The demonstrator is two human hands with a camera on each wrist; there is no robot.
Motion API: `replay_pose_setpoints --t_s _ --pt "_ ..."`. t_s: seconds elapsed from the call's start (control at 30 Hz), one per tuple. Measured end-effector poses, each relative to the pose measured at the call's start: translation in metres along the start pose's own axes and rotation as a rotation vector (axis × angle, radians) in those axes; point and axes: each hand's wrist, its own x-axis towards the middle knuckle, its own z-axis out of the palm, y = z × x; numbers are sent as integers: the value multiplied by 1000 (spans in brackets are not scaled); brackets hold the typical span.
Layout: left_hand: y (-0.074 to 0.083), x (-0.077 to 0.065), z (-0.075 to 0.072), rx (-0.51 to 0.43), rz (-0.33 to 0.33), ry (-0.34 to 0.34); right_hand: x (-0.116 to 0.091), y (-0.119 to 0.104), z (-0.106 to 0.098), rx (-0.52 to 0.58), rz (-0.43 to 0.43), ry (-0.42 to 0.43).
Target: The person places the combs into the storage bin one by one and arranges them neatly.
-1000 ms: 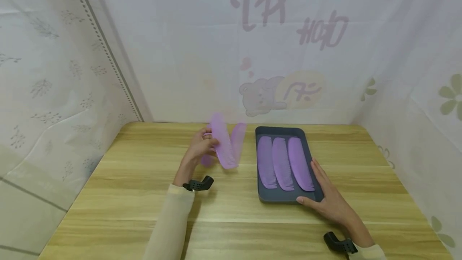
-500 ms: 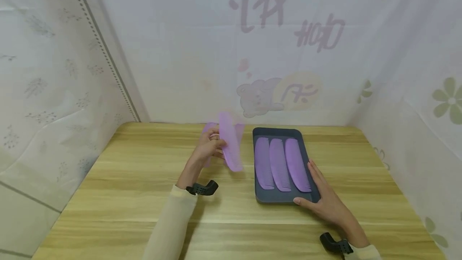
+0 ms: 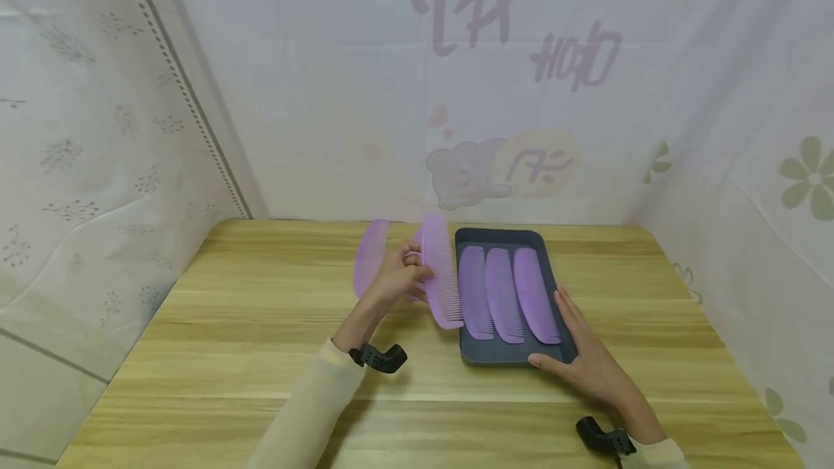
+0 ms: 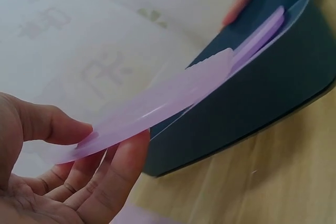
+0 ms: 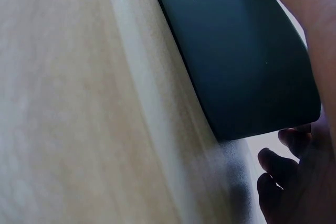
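My left hand (image 3: 397, 273) pinches a translucent purple comb (image 3: 438, 266) between thumb and fingers. The comb is tilted, and its lower end overlaps the left rim of the dark grey tray (image 3: 498, 357) in the head view. Up close in the left wrist view, the held comb (image 4: 157, 98) reaches over the tray's wall. Inside the tray lie three similar combs side by side: a left comb (image 3: 476, 292), a middle comb (image 3: 504, 295) and a right comb (image 3: 536, 295). Around the tray's front right corner, my right hand (image 3: 589, 364) holds on, thumb at the front and fingers along the right side.
Another purple comb (image 3: 370, 259) lies on the wooden table (image 3: 228, 353), left of my left hand. Behind that hand, one more comb is mostly hidden. A white printed cloth (image 3: 339, 93) hangs along the table's back edge and both sides.
My left hand has carried its comb rightward to the tray's left rim, uncovering the comb on the table at left. The right hand has kept its place on the tray.
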Motion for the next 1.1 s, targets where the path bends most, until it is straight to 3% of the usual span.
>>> replay_pose_setpoints --t_s 0.2,0.67,1.1 --pt "-4 -4 12 -3 18 -49 1 -1 -1 -5 2 -4" --pt "-16 -9 42 -19 -13 -59 0 -2 -2 1 3 -2" --pt "-13 -15 57 -10 -20 -100 1 1 -2 9 1 -8"
